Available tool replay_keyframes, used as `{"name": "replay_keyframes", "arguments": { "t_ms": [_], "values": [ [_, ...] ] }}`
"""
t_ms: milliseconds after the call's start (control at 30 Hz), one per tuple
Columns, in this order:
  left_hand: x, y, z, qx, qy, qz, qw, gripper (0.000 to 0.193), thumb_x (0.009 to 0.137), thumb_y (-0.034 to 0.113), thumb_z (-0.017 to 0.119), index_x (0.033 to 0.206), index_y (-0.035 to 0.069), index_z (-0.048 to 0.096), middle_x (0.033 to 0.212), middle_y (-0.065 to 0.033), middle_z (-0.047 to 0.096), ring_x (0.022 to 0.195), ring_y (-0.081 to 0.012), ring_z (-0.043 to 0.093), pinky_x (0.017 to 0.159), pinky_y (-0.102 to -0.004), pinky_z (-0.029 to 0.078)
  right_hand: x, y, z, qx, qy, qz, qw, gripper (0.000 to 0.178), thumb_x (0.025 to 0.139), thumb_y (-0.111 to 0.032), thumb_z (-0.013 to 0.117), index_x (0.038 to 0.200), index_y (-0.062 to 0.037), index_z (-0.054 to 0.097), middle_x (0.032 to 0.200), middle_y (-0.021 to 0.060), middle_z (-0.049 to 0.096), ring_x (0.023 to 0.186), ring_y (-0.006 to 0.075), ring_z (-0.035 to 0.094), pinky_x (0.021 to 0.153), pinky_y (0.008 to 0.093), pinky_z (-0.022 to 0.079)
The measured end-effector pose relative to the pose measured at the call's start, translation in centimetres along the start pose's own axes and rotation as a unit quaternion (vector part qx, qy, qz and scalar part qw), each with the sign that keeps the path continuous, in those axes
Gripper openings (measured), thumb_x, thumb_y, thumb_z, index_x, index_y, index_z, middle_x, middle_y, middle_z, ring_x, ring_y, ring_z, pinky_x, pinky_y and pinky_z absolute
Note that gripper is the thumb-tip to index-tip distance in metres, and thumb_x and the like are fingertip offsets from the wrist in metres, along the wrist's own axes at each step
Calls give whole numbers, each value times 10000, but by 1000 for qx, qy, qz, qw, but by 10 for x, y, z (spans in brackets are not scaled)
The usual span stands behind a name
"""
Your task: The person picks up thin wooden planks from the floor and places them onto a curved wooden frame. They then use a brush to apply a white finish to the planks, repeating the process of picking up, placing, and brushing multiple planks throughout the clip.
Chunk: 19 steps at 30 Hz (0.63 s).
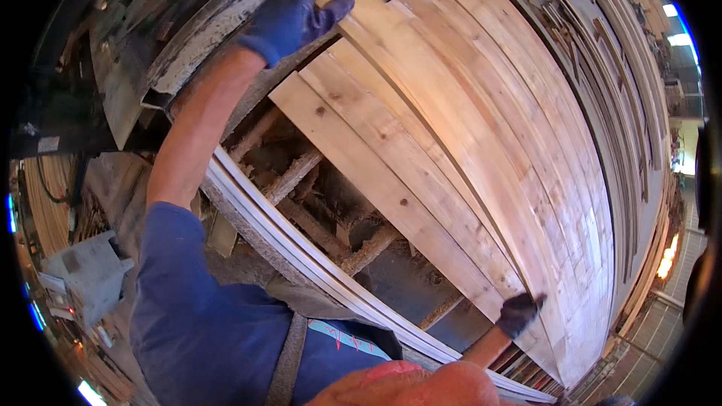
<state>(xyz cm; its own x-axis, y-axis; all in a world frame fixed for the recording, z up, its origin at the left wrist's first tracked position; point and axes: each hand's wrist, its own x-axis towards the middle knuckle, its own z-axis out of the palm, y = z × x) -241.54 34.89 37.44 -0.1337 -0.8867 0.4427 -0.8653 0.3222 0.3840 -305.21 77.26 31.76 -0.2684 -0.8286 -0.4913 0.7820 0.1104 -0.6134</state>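
Note:
A long pale wooden board lies slightly raised over a row of similar boards. My left hand, in a blue work glove, is closed round its far end, with the thumb over the near edge. Toward the near end, my right hand in a dark glove grips the same board's left edge; its fingers are partly hidden. To the left of the held board, knotty planks lie side by side. More planks fill the surface on its right.
Under the planks run rough wooden crossbars with gaps and debris between them. A pale metal rail passes close to my body. Long strips of timber are stacked at the far right. A grey box-shaped machine stands at the left.

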Motion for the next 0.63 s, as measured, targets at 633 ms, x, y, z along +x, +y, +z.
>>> {"name": "replay_keyframes", "arguments": {
  "t_ms": [633],
  "values": [
    [83,19,165,83,-296,-68,949,792,874,672,447,1147,-51,618,1110,-287,637,1043,-401,628,912,-461,484,142,1,-61,-150,325,-134,924,372,889,-473,636,894,-101,654,700,49,681,488,83,560,424,222,481]
  ]
}}
